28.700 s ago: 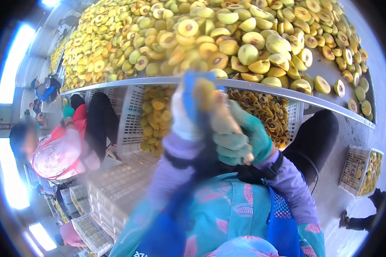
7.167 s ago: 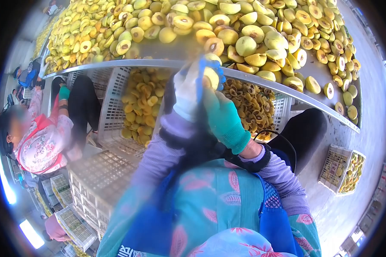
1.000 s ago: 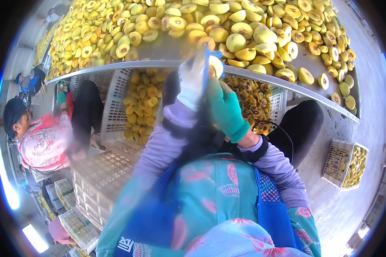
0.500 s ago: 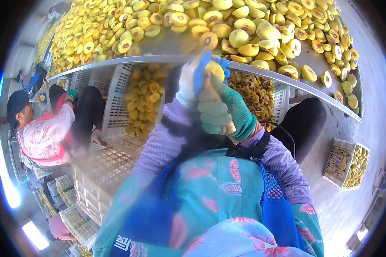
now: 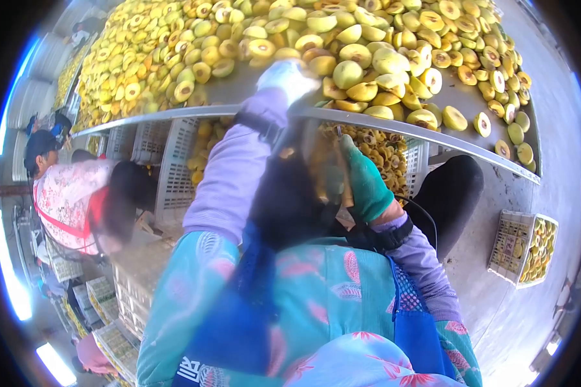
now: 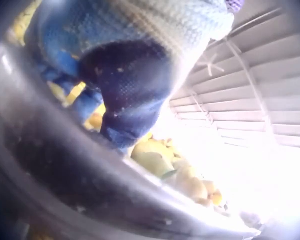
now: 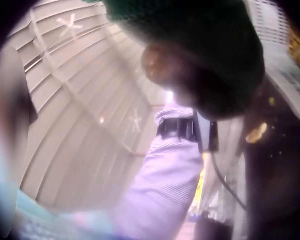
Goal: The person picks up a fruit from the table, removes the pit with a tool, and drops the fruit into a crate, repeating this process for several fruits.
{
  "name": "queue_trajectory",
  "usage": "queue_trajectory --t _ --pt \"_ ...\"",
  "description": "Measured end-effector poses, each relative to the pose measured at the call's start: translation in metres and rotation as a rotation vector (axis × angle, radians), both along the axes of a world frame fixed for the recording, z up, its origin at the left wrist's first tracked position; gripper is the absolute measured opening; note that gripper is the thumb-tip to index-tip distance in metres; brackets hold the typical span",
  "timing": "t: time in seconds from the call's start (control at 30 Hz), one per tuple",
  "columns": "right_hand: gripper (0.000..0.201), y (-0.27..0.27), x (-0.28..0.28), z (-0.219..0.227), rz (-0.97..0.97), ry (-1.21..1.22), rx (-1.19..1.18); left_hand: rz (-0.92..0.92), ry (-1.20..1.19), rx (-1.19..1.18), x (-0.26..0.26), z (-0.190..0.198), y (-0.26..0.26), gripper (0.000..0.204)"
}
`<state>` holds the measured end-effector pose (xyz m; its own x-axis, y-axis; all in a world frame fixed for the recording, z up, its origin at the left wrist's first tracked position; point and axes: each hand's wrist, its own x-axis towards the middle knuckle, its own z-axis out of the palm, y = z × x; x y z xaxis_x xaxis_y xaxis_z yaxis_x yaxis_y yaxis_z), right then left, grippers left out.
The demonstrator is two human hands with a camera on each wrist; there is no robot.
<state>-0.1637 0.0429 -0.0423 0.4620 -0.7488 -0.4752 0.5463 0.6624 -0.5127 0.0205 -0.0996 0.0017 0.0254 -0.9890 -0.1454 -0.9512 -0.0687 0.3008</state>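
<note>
My left hand (image 5: 287,79), in a white and blue glove, reaches over the metal rim (image 5: 394,122) of the table of halved yellow fruit (image 5: 348,74). In the left wrist view, the hand (image 6: 135,60) has its fingers pointing down at the rim (image 6: 80,165), yellow fruit showing between them; whether they grip a piece is unclear. Below the rim my green-gloved right hand (image 5: 366,184) holds a wooden-handled tool (image 5: 347,175). The right wrist view shows the rounded handle end (image 7: 157,65) protruding from that hand (image 7: 205,55); its tip is indistinct.
Under the table stand a crate (image 5: 174,168) with fruit at left and a heap of cut pieces (image 5: 387,151) at right. Pale crates (image 5: 129,290) stand at lower left, near a seated person (image 5: 71,187). Another filled crate (image 5: 510,248) stands on the floor at right.
My left hand has parted from the right and moved up and left over the rim. The right hand is lower, keeping the tool. The fruit between the hands is gone from there.
</note>
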Motion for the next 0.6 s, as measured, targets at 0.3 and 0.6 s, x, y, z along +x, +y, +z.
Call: queue_trajectory --t 0.3,0.6 --pt "0.037 -0.035 0.025 0.008 0.011 0.94 -1.1 -0.07 1.128 -0.409 -0.006 0.006 0.056 0.02" --pt "0.028 -0.012 0.034 0.007 -0.118 0.942 -1.015 -0.219 0.463 -0.9 -0.019 -0.03 0.08 0.027"
